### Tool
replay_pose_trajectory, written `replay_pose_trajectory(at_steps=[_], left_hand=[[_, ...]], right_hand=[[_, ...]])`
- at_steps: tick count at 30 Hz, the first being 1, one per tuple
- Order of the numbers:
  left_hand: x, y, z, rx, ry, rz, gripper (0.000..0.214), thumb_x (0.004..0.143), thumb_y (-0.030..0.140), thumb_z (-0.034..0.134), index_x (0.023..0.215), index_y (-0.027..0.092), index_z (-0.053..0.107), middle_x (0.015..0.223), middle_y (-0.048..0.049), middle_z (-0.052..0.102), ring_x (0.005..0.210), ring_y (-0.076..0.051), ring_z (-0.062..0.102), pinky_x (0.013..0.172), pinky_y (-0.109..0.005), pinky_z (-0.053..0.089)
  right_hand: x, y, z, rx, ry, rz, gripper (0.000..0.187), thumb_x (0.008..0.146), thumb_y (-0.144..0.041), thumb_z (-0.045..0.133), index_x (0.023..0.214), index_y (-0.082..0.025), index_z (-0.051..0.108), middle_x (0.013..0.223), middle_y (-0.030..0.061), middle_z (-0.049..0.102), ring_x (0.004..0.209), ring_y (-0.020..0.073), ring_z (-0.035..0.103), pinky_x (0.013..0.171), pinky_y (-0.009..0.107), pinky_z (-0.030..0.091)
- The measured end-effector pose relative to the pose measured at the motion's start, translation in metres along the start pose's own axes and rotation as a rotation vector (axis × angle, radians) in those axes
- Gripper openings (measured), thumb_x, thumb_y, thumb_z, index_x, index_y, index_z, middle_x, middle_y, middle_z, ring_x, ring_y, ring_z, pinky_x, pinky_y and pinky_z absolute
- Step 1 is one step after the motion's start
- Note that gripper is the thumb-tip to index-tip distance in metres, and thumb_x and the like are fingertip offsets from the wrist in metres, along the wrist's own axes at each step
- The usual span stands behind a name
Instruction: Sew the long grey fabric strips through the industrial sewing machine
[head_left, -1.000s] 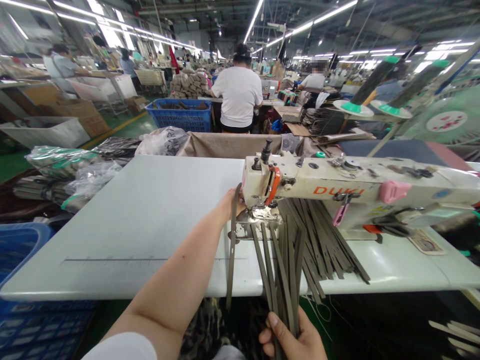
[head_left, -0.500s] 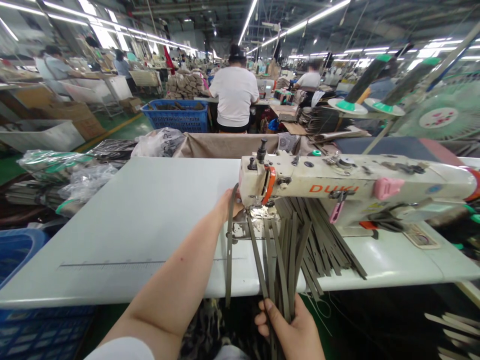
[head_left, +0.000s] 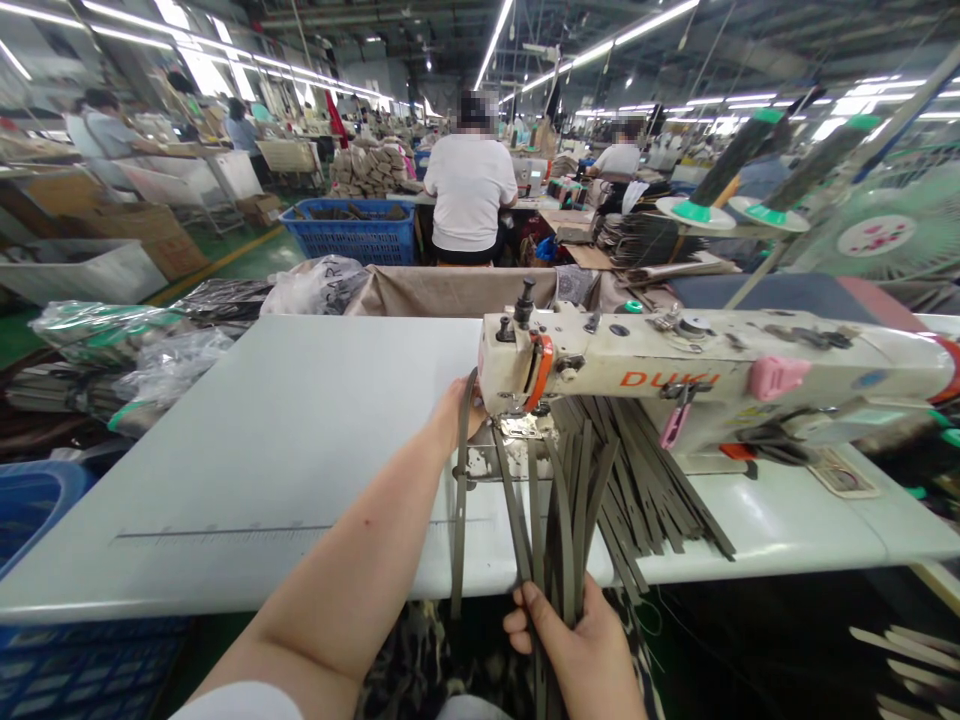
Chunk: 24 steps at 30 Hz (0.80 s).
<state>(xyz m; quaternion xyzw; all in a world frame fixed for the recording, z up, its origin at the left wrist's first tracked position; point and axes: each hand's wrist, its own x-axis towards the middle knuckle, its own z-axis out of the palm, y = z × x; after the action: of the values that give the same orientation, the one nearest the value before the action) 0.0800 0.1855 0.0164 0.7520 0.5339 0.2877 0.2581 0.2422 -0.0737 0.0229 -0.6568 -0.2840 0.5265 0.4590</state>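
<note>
A cream sewing machine [head_left: 675, 380] stands on a white table [head_left: 285, 450]. Several olive-grey straps [head_left: 570, 520] run from under its head over the table's front edge. My right hand [head_left: 570, 650] grips a bunch of them below the edge, fingers closed round them. My left hand [head_left: 454, 405] reaches beside the machine head near the needle; its fingers are hidden behind a looped strap [head_left: 459, 500] that hangs down over the edge.
More straps [head_left: 660, 490] fan out under the machine arm. Plastic-wrapped bundles [head_left: 127, 350] lie left of the table, a blue crate [head_left: 37, 600] at lower left. Thread cones [head_left: 742, 150] stand at the right. A person in a white shirt [head_left: 471, 190] sits ahead, back turned.
My right hand has slid up the bunch of straps toward the table edge, bowing them. The left hand has stayed by the needle.
</note>
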Motion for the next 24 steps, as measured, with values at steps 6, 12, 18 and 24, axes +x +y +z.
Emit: replay_pose_trajectory(at_steps=[6, 12, 18, 24], left_hand=[[-0.003, 0.006, 0.001, -0.108, 0.086, -0.025, 0.037, 0.091, 0.026, 0.060, 0.126, 0.018, 0.068, 0.134, -0.0083, 0.072, 0.124, -0.031, 0.066, 0.113, -0.044, 0.052], [-0.005, 0.009, 0.003, -0.140, 0.123, -0.064, 0.037, 0.090, 0.028, 0.062, 0.126, 0.019, 0.069, 0.123, -0.0074, 0.076, 0.120, -0.032, 0.066, 0.111, -0.045, 0.054], [-0.002, 0.004, 0.001, -0.087, 0.112, -0.059, 0.036, 0.087, 0.025, 0.061, 0.122, 0.020, 0.069, 0.116, -0.0063, 0.077, 0.116, -0.031, 0.068, 0.107, -0.047, 0.056], [-0.005, -0.003, -0.013, 0.005, 0.006, -0.062, 0.046, 0.074, 0.021, 0.072, 0.119, 0.021, 0.068, 0.128, -0.0084, 0.073, 0.127, -0.038, 0.063, 0.114, -0.051, 0.053]], right_hand=[[0.001, -0.003, 0.002, -0.021, 0.003, 0.007, 0.046, 0.072, -0.057, 0.089, 0.086, -0.019, 0.066, 0.064, 0.0067, 0.080, 0.052, 0.0239, 0.076, 0.050, 0.029, 0.061], [0.001, -0.005, 0.003, 0.027, 0.019, 0.026, 0.048, 0.068, -0.057, 0.091, 0.085, -0.019, 0.068, 0.068, 0.0068, 0.081, 0.054, 0.0247, 0.078, 0.052, 0.029, 0.063], [0.002, -0.006, 0.001, 0.044, 0.004, 0.016, 0.047, 0.069, -0.053, 0.092, 0.090, -0.017, 0.069, 0.072, 0.0070, 0.082, 0.052, 0.0217, 0.077, 0.050, 0.027, 0.062], [0.002, -0.005, -0.001, 0.025, -0.025, 0.015, 0.050, 0.072, -0.060, 0.089, 0.084, -0.016, 0.069, 0.062, 0.0064, 0.079, 0.050, 0.0192, 0.074, 0.048, 0.024, 0.057]])
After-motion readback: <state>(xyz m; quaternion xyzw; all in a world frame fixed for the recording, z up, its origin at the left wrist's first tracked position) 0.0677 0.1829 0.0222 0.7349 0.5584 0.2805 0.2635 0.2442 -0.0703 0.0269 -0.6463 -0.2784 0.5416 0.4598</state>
